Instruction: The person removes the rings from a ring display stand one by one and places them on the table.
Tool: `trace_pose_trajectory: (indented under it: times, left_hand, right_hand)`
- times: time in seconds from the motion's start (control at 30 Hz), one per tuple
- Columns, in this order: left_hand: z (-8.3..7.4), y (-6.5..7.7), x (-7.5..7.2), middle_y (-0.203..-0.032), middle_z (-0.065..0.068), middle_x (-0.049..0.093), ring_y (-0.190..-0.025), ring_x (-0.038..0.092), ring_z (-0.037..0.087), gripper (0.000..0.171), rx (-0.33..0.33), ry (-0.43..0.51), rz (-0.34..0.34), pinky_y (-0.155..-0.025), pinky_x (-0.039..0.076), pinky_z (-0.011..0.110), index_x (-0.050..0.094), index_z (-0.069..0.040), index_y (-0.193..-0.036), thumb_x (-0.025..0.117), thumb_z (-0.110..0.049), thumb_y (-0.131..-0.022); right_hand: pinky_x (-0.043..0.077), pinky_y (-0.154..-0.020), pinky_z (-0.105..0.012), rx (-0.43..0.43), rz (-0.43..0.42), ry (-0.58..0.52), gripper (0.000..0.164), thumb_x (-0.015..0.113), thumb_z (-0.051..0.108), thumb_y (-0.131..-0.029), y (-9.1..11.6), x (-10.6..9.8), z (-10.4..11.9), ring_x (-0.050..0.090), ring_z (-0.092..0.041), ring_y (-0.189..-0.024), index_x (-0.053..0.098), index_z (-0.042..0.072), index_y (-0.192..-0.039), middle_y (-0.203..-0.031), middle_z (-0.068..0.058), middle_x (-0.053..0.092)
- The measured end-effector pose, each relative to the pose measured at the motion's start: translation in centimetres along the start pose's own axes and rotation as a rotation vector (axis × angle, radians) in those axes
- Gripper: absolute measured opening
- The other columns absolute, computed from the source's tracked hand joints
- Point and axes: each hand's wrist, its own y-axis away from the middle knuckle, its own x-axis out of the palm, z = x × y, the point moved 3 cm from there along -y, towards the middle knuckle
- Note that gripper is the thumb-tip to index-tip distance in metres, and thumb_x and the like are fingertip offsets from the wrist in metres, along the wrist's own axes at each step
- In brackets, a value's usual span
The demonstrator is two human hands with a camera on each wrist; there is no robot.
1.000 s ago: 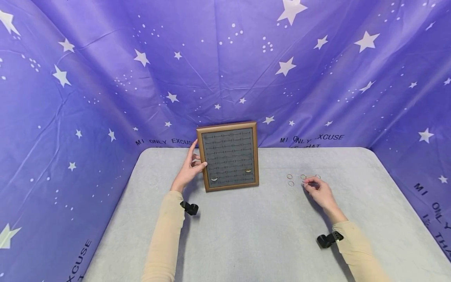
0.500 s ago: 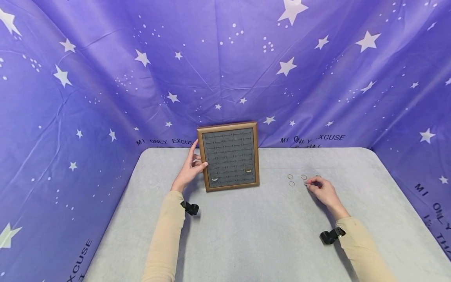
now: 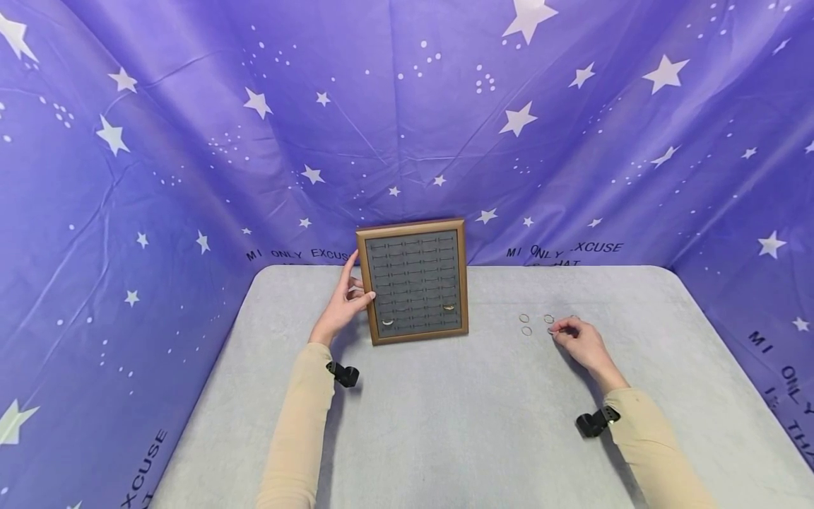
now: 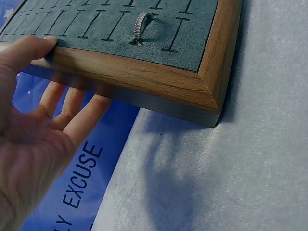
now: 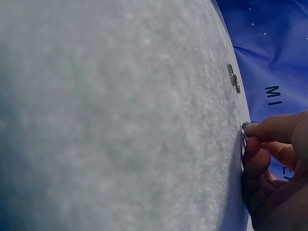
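Board (image 3: 416,272): tilted on the desk (image 3: 445,417).
Left hand (image 3: 341,309): grips the board's left edge.
Right hand (image 3: 583,348): pinches a ring (image 5: 246,126), well right of the board.
Loose rings (image 3: 524,322): at least three, right of the board.
Slotted rings (image 4: 139,28): two, low in the board; seemingly early, the rest unslotted.

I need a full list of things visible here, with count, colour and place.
Table: one, grey, foreground
Backdrop: one, purple, white stars, behind
Display board: one, brown frame, grey insert, on table
Board rings: two, silver and gold, lower rows
Loose rings: three, gold, on table
Further ring: one, partly hidden, colour unclear, beside right hand
Pinched ring: one, silvery, in right hand
Wrist cameras: two, black, on sleeves
Sleeves: two, beige, foreground
Left hand: one, gripping board's edge
Right hand: one, near loose rings
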Motion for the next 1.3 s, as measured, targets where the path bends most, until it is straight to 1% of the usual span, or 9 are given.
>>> trace_pose_trajectory:
  times: [0.1,0.2,0.27,0.43,0.53,0.63,0.77,0.9,1.3]
  left_hand:
    - [-1.0,0.4,0.2,-0.103,0.013,0.042,-0.082,0.056,0.024,0.090,0.006,-0.005,0.005,-0.072,0.054,0.033,0.010,-0.027,-0.157,0.063,0.003,-0.091]
    - [-1.1,0.5,0.3,-0.103,0.015,0.043,-0.081,0.056,0.024,0.090,0.011,0.002,0.002,-0.071,0.054,0.032,0.011,-0.027,-0.157,0.063,0.004,-0.090]
    - [-0.3,0.3,0.2,-0.103,0.015,0.043,-0.081,0.057,0.022,0.091,0.025,-0.003,-0.004,-0.070,0.054,0.031,0.012,-0.032,-0.156,0.063,0.003,-0.090]
    - [0.2,0.0,0.1,-0.103,0.016,0.044,-0.080,0.057,0.021,0.091,0.030,0.008,-0.001,-0.069,0.055,0.031,0.012,-0.035,-0.156,0.064,0.002,-0.090]
    - [-0.7,0.4,0.3,-0.102,0.017,0.044,-0.080,0.056,0.022,0.090,0.030,0.019,0.009,-0.069,0.055,0.032,0.011,-0.028,-0.157,0.063,0.004,-0.090]
    - [0.1,0.1,0.2,-0.102,0.016,0.045,-0.081,0.057,0.022,0.091,0.022,0.017,-0.001,-0.069,0.055,0.031,0.012,-0.033,-0.156,0.063,0.003,-0.090]
    - [1.5,-0.4,0.0,-0.103,0.015,0.047,-0.082,0.058,0.022,0.092,0.015,-0.001,-0.022,-0.070,0.055,0.030,0.013,-0.042,-0.154,0.064,0.002,-0.090]
    - [1.8,-0.5,-0.1,-0.102,0.015,0.046,-0.081,0.058,0.022,0.092,0.037,-0.008,-0.025,-0.070,0.055,0.031,0.014,-0.044,-0.153,0.064,0.001,-0.090]
    - [1.7,-0.4,-0.1,-0.103,0.015,0.044,-0.081,0.057,0.022,0.092,0.032,-0.022,-0.023,-0.070,0.054,0.030,0.014,-0.045,-0.153,0.064,0.000,-0.091]
  right_hand:
    - [0.040,-0.065,-0.023,-0.004,0.004,-0.008,0.011,0.064,-0.004,-0.082,0.0,0.0,0.0,0.053,-0.013,-0.075,0.067,-0.006,-0.092,-0.091,-0.020,0.065]
    - [0.040,-0.066,-0.019,-0.017,0.003,-0.026,0.012,0.064,-0.004,-0.083,0.1,0.0,-0.2,0.055,-0.013,-0.077,0.068,-0.006,-0.094,-0.092,-0.021,0.066]
    - [0.040,-0.066,-0.017,-0.012,0.000,-0.049,0.014,0.064,-0.003,-0.084,0.1,-0.1,-0.3,0.055,-0.011,-0.076,0.068,-0.008,-0.096,-0.093,-0.021,0.066]
    - [0.043,-0.060,-0.015,0.057,-0.003,-0.140,0.022,0.061,-0.001,-0.089,0.3,-0.1,-0.5,0.052,0.000,-0.072,0.063,-0.013,-0.108,-0.096,-0.023,0.064]
    - [0.045,-0.056,-0.017,0.093,-0.009,-0.196,0.026,0.060,0.000,-0.090,0.3,-0.1,-0.3,0.052,0.002,-0.068,0.061,-0.015,-0.112,-0.096,-0.020,0.065]
    - [0.046,-0.052,-0.018,0.111,-0.016,-0.240,0.028,0.060,-0.001,-0.091,0.3,0.0,0.0,0.052,0.000,-0.064,0.060,-0.016,-0.114,-0.094,-0.015,0.066]
    - [0.045,-0.047,-0.022,0.116,-0.009,-0.284,0.029,0.059,-0.001,-0.091,0.4,0.3,0.9,0.052,-0.004,-0.059,0.059,-0.016,-0.117,-0.098,-0.022,0.064]
    - [0.045,-0.044,-0.025,0.100,0.033,-0.318,0.031,0.058,0.002,-0.094,0.4,1.1,2.0,0.053,-0.009,-0.057,0.057,-0.014,-0.120,-0.103,-0.029,0.061]
    - [0.043,-0.042,-0.024,0.077,0.139,-0.379,0.030,0.061,0.001,-0.093,0.1,4.8,4.8,0.053,-0.009,-0.058,0.059,-0.011,-0.120,-0.103,-0.025,0.063]
